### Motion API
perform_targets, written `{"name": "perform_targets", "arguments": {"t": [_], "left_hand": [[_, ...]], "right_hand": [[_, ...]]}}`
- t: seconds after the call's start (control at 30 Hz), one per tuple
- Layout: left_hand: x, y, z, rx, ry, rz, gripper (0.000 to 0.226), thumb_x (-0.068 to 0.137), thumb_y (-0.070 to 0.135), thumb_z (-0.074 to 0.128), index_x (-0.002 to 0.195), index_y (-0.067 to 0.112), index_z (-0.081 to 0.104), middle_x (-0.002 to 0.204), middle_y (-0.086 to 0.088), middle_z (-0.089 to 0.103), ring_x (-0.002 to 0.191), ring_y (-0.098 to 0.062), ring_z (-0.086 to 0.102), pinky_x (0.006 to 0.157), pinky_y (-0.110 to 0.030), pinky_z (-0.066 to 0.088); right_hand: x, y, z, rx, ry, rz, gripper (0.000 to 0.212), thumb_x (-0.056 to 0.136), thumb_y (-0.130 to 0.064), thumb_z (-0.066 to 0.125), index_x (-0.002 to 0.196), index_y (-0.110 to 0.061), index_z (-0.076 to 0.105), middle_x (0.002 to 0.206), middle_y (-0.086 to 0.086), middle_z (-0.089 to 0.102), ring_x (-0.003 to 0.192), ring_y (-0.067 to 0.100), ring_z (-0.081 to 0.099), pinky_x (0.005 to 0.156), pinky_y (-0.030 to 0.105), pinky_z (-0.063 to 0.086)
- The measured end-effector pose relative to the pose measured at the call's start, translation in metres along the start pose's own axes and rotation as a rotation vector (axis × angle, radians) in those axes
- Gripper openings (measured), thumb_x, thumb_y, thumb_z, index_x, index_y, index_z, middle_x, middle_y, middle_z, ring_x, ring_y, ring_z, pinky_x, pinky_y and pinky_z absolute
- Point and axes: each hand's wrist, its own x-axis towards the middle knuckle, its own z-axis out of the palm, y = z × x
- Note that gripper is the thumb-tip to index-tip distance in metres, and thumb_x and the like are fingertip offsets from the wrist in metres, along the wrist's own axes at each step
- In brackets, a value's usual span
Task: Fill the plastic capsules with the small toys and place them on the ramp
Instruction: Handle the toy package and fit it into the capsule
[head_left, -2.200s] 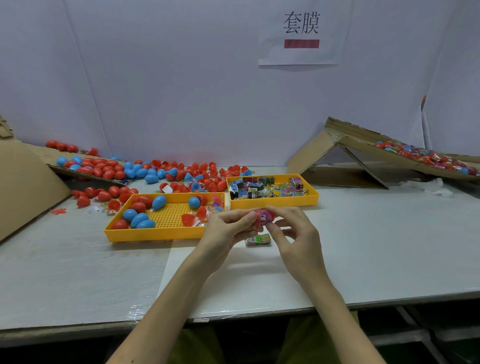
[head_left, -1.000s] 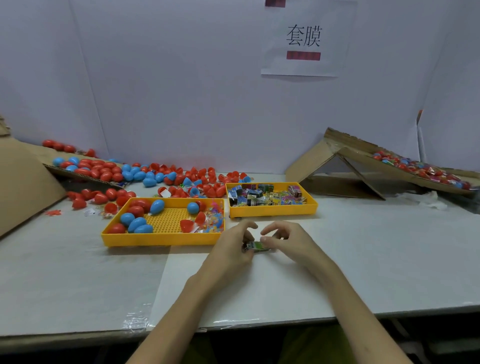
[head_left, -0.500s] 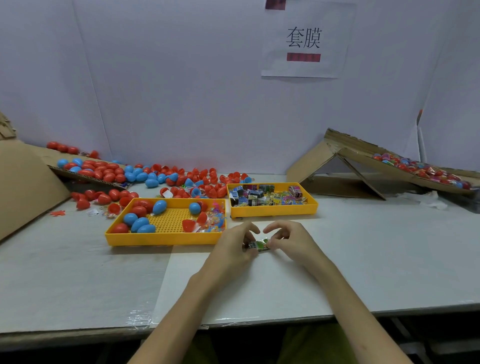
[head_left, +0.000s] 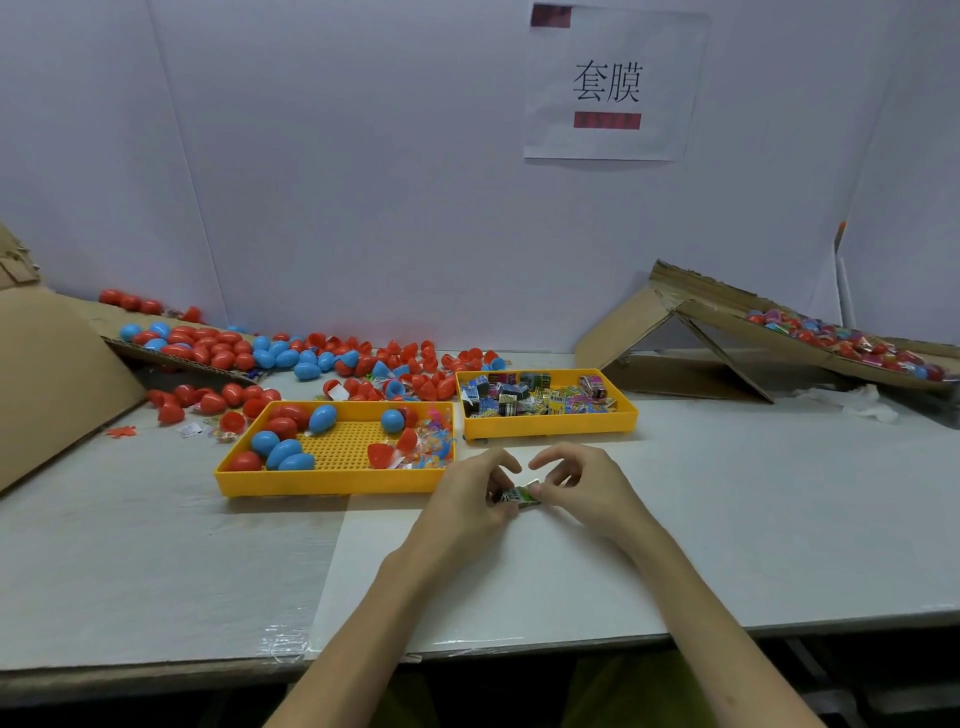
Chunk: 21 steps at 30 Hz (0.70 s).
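Two hands meet low at centre frame, the left hand (head_left: 467, 493) and right hand (head_left: 582, 483) each pinching an end of a small green toy packet (head_left: 519, 495) down at the desk (head_left: 727, 519), probably folding it to fit a capsule (head_left: 283, 452) from the yellow tray (head_left: 332, 483) at centre left.

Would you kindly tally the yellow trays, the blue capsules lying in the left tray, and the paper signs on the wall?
Yellow trays: 2
Blue capsules in the left tray: 5
Paper signs on the wall: 1
Total: 8
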Motion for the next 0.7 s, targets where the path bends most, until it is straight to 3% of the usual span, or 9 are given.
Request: {"name": "perform_targets", "arguments": {"t": [0.23, 0.47, 0.7], "left_hand": [[0.0008, -0.0004, 0.0011, -0.013, 0.019, -0.002, 0.038, 0.082, 0.003, 0.077, 0.112, 0.020, 0.062, 0.089, 0.003, 0.070, 0.085, -0.010, 0.067, 0.080, -0.021, 0.056], [0.0006, 0.0028, 0.0003, -0.041, 0.036, -0.021, 0.036, 0.081, 0.001, 0.077, 0.109, 0.017, 0.062, 0.080, 0.009, 0.065, 0.081, -0.010, 0.067, 0.076, -0.017, 0.055], [-0.0002, 0.0038, -0.0004, -0.040, 0.028, -0.037, 0.033, 0.083, 0.002, 0.077, 0.108, 0.017, 0.062, 0.085, 0.005, 0.067, 0.083, -0.009, 0.067, 0.076, -0.014, 0.054]], "right_hand": [[-0.0016, -0.0017, -0.0016, 0.039, 0.039, 0.036, 0.020, 0.080, -0.009, 0.077, 0.085, -0.028, 0.072, 0.069, -0.001, 0.072, 0.064, 0.009, 0.061, 0.067, 0.028, 0.050], [0.0000, -0.0003, -0.0012, 0.033, 0.141, 0.075, 0.020, 0.079, -0.006, 0.077, 0.076, -0.025, 0.072, 0.071, 0.004, 0.069, 0.063, 0.013, 0.059, 0.062, 0.024, 0.045], [0.0043, 0.0043, 0.0006, 0.027, 0.253, 0.078, 0.020, 0.081, -0.004, 0.074, 0.082, -0.024, 0.072, 0.071, -0.003, 0.070, 0.059, 0.002, 0.064, 0.055, 0.011, 0.040]]}}
